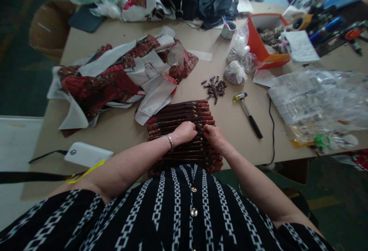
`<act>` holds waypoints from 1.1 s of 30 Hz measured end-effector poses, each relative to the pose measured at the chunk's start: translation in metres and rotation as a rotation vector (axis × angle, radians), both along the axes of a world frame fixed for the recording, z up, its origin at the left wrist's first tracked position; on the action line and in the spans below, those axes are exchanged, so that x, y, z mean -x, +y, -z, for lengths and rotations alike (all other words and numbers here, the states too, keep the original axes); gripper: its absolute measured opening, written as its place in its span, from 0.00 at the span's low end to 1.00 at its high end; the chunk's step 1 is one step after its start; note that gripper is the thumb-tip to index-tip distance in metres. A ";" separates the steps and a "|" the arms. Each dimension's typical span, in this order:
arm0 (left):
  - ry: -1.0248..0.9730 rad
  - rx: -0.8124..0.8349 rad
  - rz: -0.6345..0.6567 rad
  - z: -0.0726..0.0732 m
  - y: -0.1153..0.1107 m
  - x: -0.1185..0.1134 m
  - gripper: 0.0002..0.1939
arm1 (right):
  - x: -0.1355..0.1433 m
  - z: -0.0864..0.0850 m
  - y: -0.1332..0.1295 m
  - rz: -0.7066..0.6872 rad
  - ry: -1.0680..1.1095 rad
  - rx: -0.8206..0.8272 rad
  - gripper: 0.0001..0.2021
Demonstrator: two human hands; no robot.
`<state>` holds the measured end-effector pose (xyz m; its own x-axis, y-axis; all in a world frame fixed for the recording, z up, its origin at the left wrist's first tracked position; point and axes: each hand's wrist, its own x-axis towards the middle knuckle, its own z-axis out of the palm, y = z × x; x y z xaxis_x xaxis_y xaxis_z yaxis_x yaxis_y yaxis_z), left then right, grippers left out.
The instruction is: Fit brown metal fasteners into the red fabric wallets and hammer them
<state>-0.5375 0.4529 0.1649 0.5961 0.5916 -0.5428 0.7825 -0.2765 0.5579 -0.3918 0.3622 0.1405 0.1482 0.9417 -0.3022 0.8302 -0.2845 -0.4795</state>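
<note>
At the near edge of a beige worktable (235, 124), directly before the wearer, lies a close-set row of narrow red-brown patterned pieces (178, 111), ranged one behind another, with small gold-coloured fittings in a line towards their right-hand ends. The left hand (185, 133), a bracelet (170, 143) at its wrist, and the right hand (214, 136) meet over this row from either side, just apart, fingers curled inward beside the fittings; whether they grasp a fitting or the cloth cannot be told, the fingertips being hidden. Beyond the right hand: a loose heap of dark tabs (216, 89) and, to its right, a hammer (248, 114) with a black handle. Upper left: a pile of patterned fabric and pale backing (112, 86). Lower left: a white device (93, 154) with a cable, marked by a round dark emblem at one end. Upper right: an orange box (271, 61), against which lies a sheet of paper (301, 46) bearing faint marks too small to read. Far right: clear plastic bags (319, 97).
</note>
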 end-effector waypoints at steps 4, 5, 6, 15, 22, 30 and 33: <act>0.022 -0.009 -0.014 0.000 0.001 0.004 0.07 | 0.001 -0.003 0.001 -0.007 -0.005 0.004 0.07; 0.027 -0.007 -0.026 0.000 0.002 0.004 0.07 | 0.001 -0.004 0.001 -0.006 -0.004 0.002 0.07; 0.027 -0.001 -0.040 0.000 0.002 0.004 0.06 | 0.001 -0.004 0.001 -0.004 -0.001 -0.003 0.07; -0.168 0.210 -0.301 -0.019 0.006 0.018 0.13 | 0.007 -0.027 -0.006 0.068 0.182 -0.193 0.09; -0.396 0.580 -0.559 -0.032 -0.010 0.012 0.15 | 0.049 -0.036 -0.014 0.201 0.829 -0.314 0.12; -0.477 0.818 -0.688 -0.026 -0.015 0.014 0.14 | 0.048 -0.039 -0.011 0.374 0.988 -0.311 0.07; -0.488 0.858 -0.685 -0.027 -0.012 0.018 0.16 | 0.032 -0.047 -0.012 0.460 1.000 -0.318 0.09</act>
<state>-0.5551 0.4411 0.1920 0.5513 0.4223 -0.7195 0.2767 0.7210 0.6352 -0.4242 0.3502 0.1875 0.3259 0.9153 -0.2367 -0.1144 -0.2103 -0.9709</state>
